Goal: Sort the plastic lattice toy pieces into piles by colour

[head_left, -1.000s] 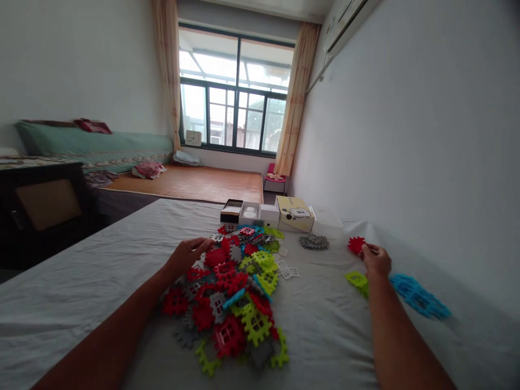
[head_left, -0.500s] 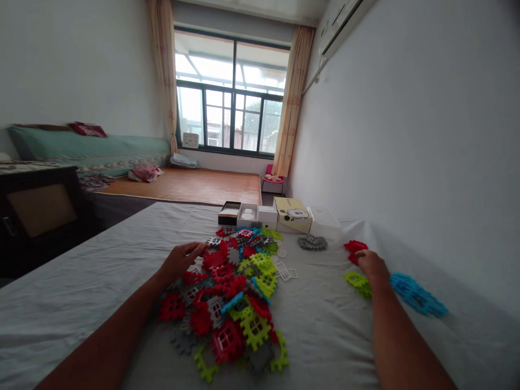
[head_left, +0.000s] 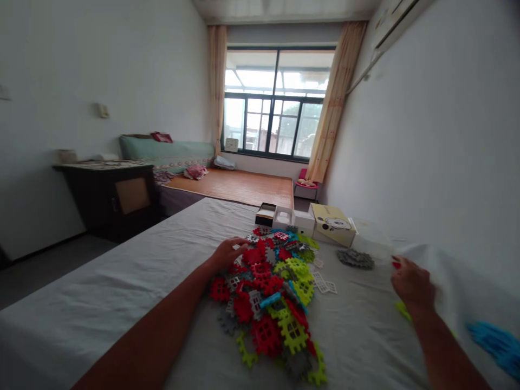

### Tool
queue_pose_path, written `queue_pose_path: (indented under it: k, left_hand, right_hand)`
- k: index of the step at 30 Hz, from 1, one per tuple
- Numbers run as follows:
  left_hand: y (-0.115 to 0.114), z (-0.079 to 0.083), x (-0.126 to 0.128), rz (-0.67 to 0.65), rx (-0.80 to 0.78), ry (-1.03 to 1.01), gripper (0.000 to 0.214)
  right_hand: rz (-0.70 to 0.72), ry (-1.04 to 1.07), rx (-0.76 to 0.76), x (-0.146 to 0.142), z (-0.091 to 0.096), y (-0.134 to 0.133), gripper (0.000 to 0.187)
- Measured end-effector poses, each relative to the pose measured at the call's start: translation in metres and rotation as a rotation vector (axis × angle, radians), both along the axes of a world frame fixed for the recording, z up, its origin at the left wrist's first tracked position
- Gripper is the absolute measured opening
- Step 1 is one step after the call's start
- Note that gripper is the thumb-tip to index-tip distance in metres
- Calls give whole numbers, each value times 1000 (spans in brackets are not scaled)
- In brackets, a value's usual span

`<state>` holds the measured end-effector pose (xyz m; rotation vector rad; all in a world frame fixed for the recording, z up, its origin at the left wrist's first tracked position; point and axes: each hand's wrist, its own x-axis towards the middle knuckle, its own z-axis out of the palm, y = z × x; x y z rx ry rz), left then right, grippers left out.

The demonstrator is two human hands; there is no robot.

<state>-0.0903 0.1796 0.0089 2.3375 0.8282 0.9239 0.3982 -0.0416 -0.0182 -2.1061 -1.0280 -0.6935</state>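
A heap of gear-edged plastic building pieces (head_left: 266, 333) in red, lime, grey, white and blue lies on the cloth-covered surface. My left hand (head_left: 229, 254) rests at the heap's far left edge, fingers stretched out and slightly apart, with nothing visible in them. Off to the right, my right hand (head_left: 414, 284) is closed around a red building piece (head_left: 396, 264), most of which the hand hides. Lime pieces (head_left: 403, 310) show partly under the right wrist. A stack of blue pieces (head_left: 495, 344) sits farther right, and a grey stack (head_left: 355, 259) lies left of that hand.
Behind the heap stand an open black box (head_left: 266, 215), white boxes (head_left: 303, 223), a yellow cartoon box (head_left: 333, 225) and a clear container (head_left: 371, 241). White window-shaped pieces (head_left: 324, 283) lie beside the heap. A bed (head_left: 244, 187) and a dark cabinet (head_left: 105, 189) are beyond.
The view has swung left, so everything sits farther right in it. My right hand now covers most of the red pieces. My left hand stays by the heap, its fingers slightly more spread.
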Motion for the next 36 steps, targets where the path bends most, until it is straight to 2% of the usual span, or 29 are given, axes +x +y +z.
queue_pose_path:
  k: [3,6,9,12,18,21,25,28,30,33,36]
  left_hand:
    - [-5,-3,3,-65,76,106,42]
    - [-10,-4,5,-101,169,240,52]
    - [-12,-2,6,-76,203,292,60]
    - [-10,3,6,-45,193,263,57]
    - [-7,11,4,-13,76,104,20]
    - [-9,16,1,-33,34,38,19]
    - [-14,27,-2,-147,-193,-96,26]
    - [-26,36,3,-233,-298,-267,31]
    - [-38,40,10,-287,-329,-314,31]
    - [-59,45,24,-377,-310,-271,30]
    - [-77,49,34,-426,-276,-199,29]
  right_hand:
    - [179,-263,-162,-60,6,26,46]
    - [403,-378,-229,-117,8,42,41]
    - [583,-429,-254,-149,10,47,38]
    - [628,-435,-241,-161,15,44,35]
    - [693,-420,-230,-178,19,39,33]
    - [744,-383,-228,-184,19,39,31]
    - [752,-212,-136,-195,24,36,28]
    - [806,-10,-52,-216,34,32,27]
    - [882,103,-65,-234,41,28,28]
    - [975,211,-124,-260,49,21,36]
    - [1027,275,-109,-275,56,19,26]
